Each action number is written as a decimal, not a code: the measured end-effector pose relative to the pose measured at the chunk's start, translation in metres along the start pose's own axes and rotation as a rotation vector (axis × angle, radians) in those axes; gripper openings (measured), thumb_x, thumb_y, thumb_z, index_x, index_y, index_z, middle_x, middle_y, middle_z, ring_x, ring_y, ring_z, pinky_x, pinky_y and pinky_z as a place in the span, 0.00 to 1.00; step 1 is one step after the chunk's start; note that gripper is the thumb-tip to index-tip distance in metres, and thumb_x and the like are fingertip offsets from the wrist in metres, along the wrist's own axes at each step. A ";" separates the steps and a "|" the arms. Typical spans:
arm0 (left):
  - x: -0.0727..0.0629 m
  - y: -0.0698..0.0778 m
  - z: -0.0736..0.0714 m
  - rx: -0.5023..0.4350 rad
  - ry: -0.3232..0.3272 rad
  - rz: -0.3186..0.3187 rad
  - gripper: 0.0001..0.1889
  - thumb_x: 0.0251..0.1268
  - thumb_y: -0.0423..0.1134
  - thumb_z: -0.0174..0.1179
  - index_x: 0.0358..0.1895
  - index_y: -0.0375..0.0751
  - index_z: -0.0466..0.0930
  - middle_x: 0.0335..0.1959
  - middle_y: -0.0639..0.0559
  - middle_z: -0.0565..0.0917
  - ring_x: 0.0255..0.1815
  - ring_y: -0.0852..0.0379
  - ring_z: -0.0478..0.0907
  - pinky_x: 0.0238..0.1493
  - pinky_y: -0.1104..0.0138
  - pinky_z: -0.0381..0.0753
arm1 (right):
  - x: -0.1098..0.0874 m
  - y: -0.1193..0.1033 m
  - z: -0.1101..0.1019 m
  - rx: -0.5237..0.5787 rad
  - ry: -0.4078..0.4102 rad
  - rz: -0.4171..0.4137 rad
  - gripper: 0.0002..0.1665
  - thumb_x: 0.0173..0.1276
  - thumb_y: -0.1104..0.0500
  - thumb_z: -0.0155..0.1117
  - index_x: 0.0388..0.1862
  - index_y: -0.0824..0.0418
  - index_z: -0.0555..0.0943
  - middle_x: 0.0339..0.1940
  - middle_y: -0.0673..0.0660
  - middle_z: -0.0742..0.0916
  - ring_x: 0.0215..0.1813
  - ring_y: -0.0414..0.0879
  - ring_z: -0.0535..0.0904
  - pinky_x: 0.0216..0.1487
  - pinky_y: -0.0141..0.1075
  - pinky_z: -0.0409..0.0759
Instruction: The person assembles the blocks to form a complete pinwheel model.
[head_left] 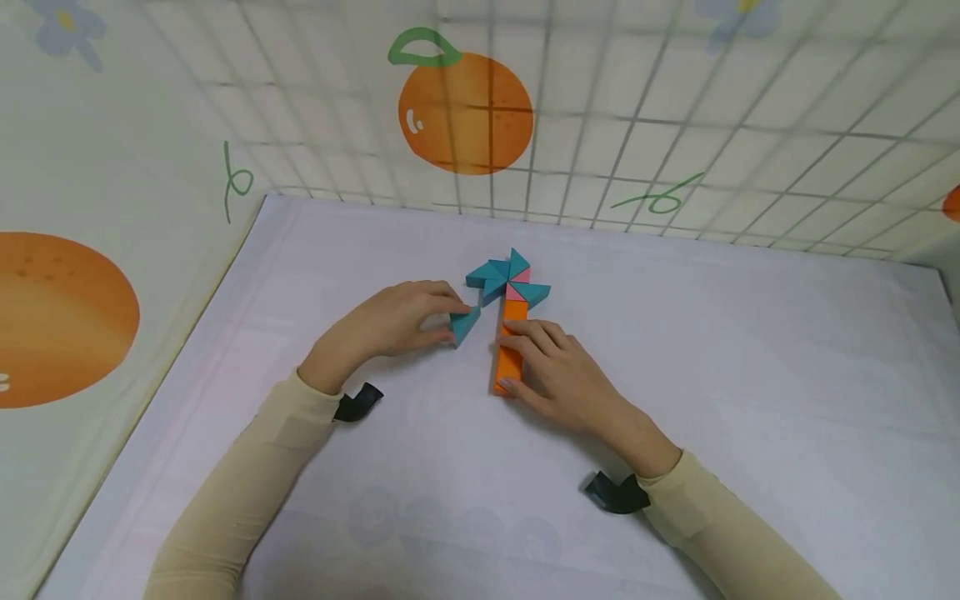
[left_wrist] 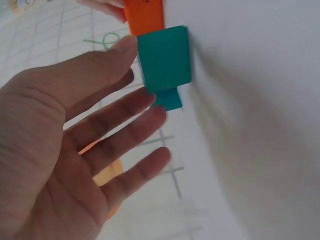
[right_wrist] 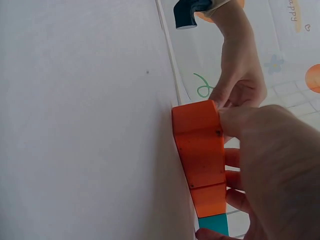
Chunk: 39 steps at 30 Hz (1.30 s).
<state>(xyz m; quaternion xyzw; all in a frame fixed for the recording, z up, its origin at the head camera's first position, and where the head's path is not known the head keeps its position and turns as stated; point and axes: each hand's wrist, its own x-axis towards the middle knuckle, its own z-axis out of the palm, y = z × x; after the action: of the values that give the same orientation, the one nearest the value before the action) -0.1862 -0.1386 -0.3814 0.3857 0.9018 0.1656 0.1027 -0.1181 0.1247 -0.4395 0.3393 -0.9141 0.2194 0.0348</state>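
A teal triangular block (head_left: pixel 464 326) is pinched between the thumb and fingers of my left hand (head_left: pixel 397 318), just left of a pinwheel shape. In the left wrist view, the same teal block (left_wrist: pixel 165 57) shows a flat side near the thumb tip, with the other fingers spread. Several teal triangular blocks (head_left: pixel 497 271) and pink ones (head_left: pixel 514 293) form the pinwheel. Below it runs a row of orange blocks (head_left: pixel 514 311). My right hand (head_left: pixel 558 367) rests thumb and fingers across that row; the right wrist view shows seams between the orange blocks (right_wrist: pixel 202 152).
All the blocks lie on a white-covered table (head_left: pixel 750 375). Behind it stands a grid-patterned backdrop (head_left: pixel 600 108) with printed oranges. Dark curved pieces stick out at the left cuff (head_left: pixel 358 403) and right cuff (head_left: pixel 617 493).
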 end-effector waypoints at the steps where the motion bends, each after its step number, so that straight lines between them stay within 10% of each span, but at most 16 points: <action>1: -0.001 0.000 -0.001 0.008 0.015 0.006 0.21 0.60 0.41 0.70 0.57 0.44 0.83 0.49 0.51 0.83 0.50 0.52 0.80 0.54 0.60 0.81 | 0.000 0.000 0.000 -0.001 0.000 0.000 0.30 0.71 0.42 0.59 0.66 0.54 0.73 0.70 0.53 0.72 0.70 0.50 0.65 0.61 0.49 0.74; 22: 0.006 0.006 0.012 0.028 0.018 0.060 0.24 0.60 0.43 0.70 0.59 0.42 0.81 0.45 0.51 0.85 0.45 0.53 0.82 0.52 0.60 0.82 | 0.000 -0.001 -0.001 -0.009 0.002 0.007 0.31 0.70 0.41 0.59 0.66 0.54 0.73 0.69 0.52 0.72 0.70 0.49 0.65 0.61 0.48 0.75; 30: 0.001 0.013 0.000 0.123 0.127 0.148 0.12 0.62 0.41 0.68 0.47 0.44 0.88 0.51 0.51 0.85 0.50 0.51 0.81 0.54 0.57 0.80 | 0.000 -0.002 -0.003 -0.004 -0.002 0.003 0.31 0.71 0.41 0.59 0.66 0.54 0.73 0.70 0.52 0.72 0.70 0.50 0.65 0.61 0.49 0.75; 39: 0.004 0.014 0.006 0.122 0.043 0.101 0.15 0.64 0.45 0.66 0.50 0.43 0.87 0.57 0.50 0.83 0.57 0.48 0.80 0.59 0.53 0.78 | 0.000 -0.001 -0.002 -0.001 -0.007 0.018 0.31 0.70 0.40 0.58 0.67 0.54 0.73 0.70 0.52 0.71 0.70 0.49 0.65 0.60 0.48 0.75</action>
<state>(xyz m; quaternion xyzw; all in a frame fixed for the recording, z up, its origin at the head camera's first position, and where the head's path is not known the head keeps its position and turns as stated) -0.1780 -0.1254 -0.3817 0.4326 0.8916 0.1235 0.0512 -0.1178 0.1245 -0.4373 0.3320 -0.9173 0.2181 0.0297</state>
